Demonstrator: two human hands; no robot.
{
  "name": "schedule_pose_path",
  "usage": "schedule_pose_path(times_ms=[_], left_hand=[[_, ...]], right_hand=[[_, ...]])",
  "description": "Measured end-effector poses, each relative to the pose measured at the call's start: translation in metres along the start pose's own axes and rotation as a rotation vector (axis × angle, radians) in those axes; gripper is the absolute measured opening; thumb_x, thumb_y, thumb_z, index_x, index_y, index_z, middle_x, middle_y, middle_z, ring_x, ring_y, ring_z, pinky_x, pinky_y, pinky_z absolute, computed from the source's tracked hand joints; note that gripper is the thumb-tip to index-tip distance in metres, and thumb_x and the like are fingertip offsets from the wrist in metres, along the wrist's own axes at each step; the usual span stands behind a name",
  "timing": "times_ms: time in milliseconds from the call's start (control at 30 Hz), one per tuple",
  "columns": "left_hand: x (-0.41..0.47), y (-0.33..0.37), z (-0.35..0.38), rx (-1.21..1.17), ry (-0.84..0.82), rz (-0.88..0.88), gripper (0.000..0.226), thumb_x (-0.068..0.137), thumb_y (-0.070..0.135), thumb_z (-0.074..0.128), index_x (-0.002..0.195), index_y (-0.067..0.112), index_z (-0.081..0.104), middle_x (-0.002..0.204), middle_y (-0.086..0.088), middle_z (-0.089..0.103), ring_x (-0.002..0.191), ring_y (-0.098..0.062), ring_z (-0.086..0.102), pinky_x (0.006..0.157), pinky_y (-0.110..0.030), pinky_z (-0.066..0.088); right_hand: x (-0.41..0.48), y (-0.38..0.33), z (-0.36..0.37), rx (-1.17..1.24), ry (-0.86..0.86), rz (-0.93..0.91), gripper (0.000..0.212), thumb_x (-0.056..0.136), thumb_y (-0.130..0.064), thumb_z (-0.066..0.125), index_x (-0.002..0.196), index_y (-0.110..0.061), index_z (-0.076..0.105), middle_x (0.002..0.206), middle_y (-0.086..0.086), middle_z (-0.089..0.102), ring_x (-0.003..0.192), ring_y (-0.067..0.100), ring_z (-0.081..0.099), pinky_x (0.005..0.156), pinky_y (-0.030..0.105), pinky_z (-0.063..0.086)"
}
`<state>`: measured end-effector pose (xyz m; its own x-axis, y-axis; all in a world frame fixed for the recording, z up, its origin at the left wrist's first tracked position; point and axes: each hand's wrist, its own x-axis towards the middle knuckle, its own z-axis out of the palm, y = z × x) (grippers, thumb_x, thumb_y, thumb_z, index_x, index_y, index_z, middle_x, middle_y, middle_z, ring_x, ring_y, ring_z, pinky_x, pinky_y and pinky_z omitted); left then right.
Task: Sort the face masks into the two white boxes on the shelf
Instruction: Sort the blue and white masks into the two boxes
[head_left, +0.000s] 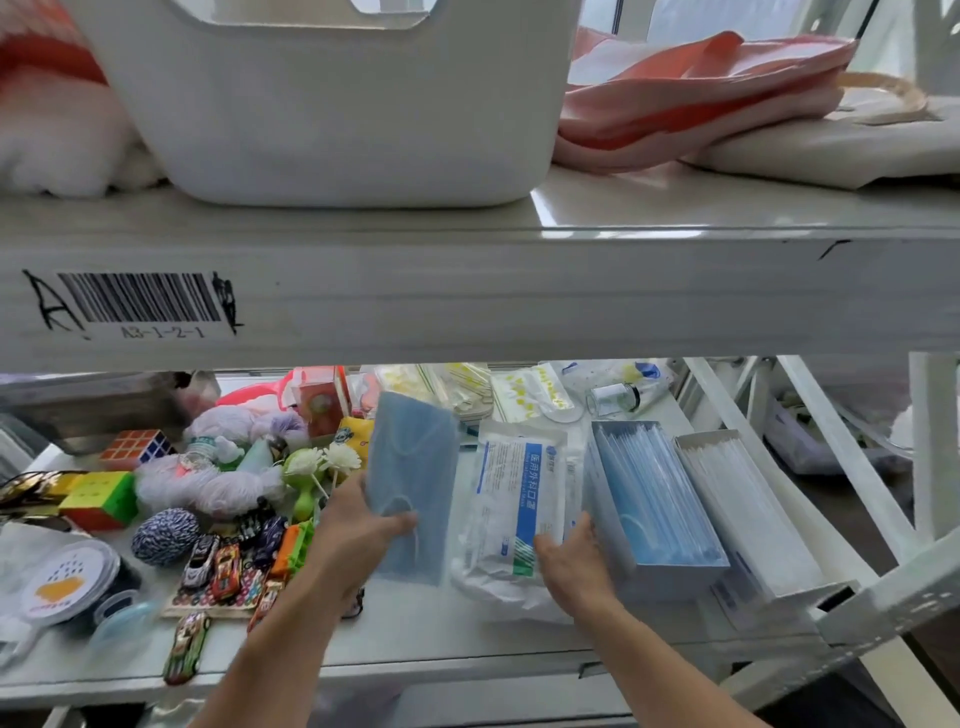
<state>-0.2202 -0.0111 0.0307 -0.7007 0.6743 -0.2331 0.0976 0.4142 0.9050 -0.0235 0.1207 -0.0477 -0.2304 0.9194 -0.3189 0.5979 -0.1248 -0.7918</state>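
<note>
My left hand (358, 535) grips a stack of blue face masks (413, 483), held upright above the lower shelf. My right hand (574, 564) holds the near end of a white and blue packet of masks (519, 499) lying on the shelf. Right of it stands a white box (670, 574) filled with blue masks. A second white box (795, 577) further right holds white masks.
Toys crowd the lower shelf's left part: puzzle cubes (98, 499), toy cars (218, 564), a yarn ball (165, 535), a round lidded container (67, 582). More packets (524, 400) and a glass jar (610, 399) lie behind. A white bin (332, 104) and folded cloth (701, 104) sit on the upper shelf.
</note>
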Motion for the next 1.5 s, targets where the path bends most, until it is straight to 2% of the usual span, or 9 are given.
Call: schedule_pose_path(times_ms=[200, 367, 500, 667, 800, 933, 1100, 1200, 1500], left_hand=[[-0.056, 0.018, 0.023, -0.218, -0.016, 0.195, 0.025, 0.069, -0.004, 0.085, 0.081, 0.012, 0.070, 0.070, 0.002, 0.074, 0.064, -0.012, 0.069, 0.051, -0.022, 0.056], [-0.056, 0.004, 0.043, 0.275, 0.131, 1.095, 0.031, 0.067, 0.001, 0.086, 0.077, 0.024, 0.067, 0.094, 0.016, 0.072, 0.098, -0.009, 0.065, 0.088, -0.037, 0.047], [-0.055, 0.008, 0.052, 0.477, 0.110, 1.409, 0.024, 0.075, 0.006, 0.085, 0.087, 0.020, 0.069, 0.111, 0.014, 0.072, 0.116, -0.012, 0.062, 0.106, -0.039, 0.036], [-0.047, 0.021, 0.056, 0.084, 0.235, 0.820, 0.059, 0.071, 0.018, 0.079, 0.125, 0.025, 0.055, 0.137, 0.003, 0.056, 0.133, -0.014, 0.048, 0.113, -0.038, 0.035], [-0.072, 0.034, 0.077, -0.728, -0.246, 0.079, 0.056, 0.074, 0.035, 0.065, 0.125, 0.016, 0.058, 0.120, -0.014, 0.070, 0.108, -0.027, 0.067, 0.089, -0.048, 0.053], [-0.076, 0.040, 0.098, -0.564, -0.217, 0.141, 0.043, 0.077, 0.021, 0.066, 0.118, 0.008, 0.062, 0.111, -0.024, 0.070, 0.106, -0.039, 0.067, 0.095, -0.061, 0.052], [-0.028, 0.066, 0.090, -0.412, -0.223, 0.292, 0.024, 0.094, 0.011, 0.062, 0.113, -0.003, 0.060, 0.099, -0.018, 0.068, 0.089, -0.021, 0.064, 0.076, -0.027, 0.057], [-0.012, 0.079, 0.096, -0.395, -0.290, 0.326, 0.028, 0.099, 0.017, 0.057, 0.123, 0.002, 0.057, 0.106, -0.016, 0.066, 0.095, -0.018, 0.067, 0.086, -0.032, 0.058], [-0.009, 0.035, 0.113, -0.419, -0.270, 0.155, 0.038, 0.084, 0.037, 0.061, 0.116, 0.016, 0.059, 0.116, -0.020, 0.065, 0.104, -0.027, 0.062, 0.091, -0.040, 0.053]], right_hand=[[-0.051, -0.021, -0.017, -0.016, 0.112, -0.294, 0.040, 0.101, -0.032, 0.048, 0.138, -0.015, 0.049, 0.144, 0.009, 0.046, 0.127, 0.022, 0.047, 0.104, 0.033, 0.044], [-0.080, -0.048, -0.078, 1.018, -0.903, 0.401, 0.071, 0.081, -0.054, 0.061, 0.116, 0.007, 0.069, 0.106, 0.026, 0.067, 0.083, 0.038, 0.070, 0.072, 0.044, 0.060], [-0.066, -0.043, -0.104, 1.005, -0.941, 0.211, 0.037, 0.071, -0.012, 0.086, 0.106, -0.005, 0.076, 0.100, 0.008, 0.074, 0.086, 0.021, 0.073, 0.079, 0.037, 0.060], [-0.066, -0.046, -0.104, 0.779, -0.837, -0.062, 0.028, 0.069, 0.005, 0.067, 0.096, 0.002, 0.074, 0.092, 0.022, 0.072, 0.074, 0.028, 0.070, 0.070, 0.034, 0.060], [-0.070, -0.050, -0.097, 0.777, -0.587, -0.209, 0.035, 0.067, 0.004, 0.063, 0.099, -0.001, 0.075, 0.104, 0.024, 0.074, 0.090, 0.036, 0.072, 0.080, 0.040, 0.059], [-0.069, -0.059, -0.083, 0.620, -0.410, -0.276, 0.028, 0.079, 0.010, 0.068, 0.104, -0.002, 0.072, 0.096, 0.020, 0.076, 0.088, 0.029, 0.073, 0.077, 0.036, 0.060], [-0.033, -0.089, -0.089, 0.431, -0.191, -0.446, 0.020, 0.081, 0.003, 0.073, 0.096, -0.010, 0.070, 0.092, 0.013, 0.074, 0.086, 0.025, 0.073, 0.073, 0.034, 0.063], [-0.017, -0.097, -0.087, 0.439, -0.140, -0.515, 0.022, 0.080, 0.001, 0.076, 0.088, -0.017, 0.070, 0.084, 0.006, 0.072, 0.076, 0.013, 0.072, 0.066, 0.025, 0.061], [-0.005, -0.062, -0.057, 0.483, -0.142, -0.308, 0.023, 0.073, 0.003, 0.075, 0.093, -0.008, 0.069, 0.081, 0.006, 0.069, 0.070, 0.015, 0.063, 0.054, 0.013, 0.049]])
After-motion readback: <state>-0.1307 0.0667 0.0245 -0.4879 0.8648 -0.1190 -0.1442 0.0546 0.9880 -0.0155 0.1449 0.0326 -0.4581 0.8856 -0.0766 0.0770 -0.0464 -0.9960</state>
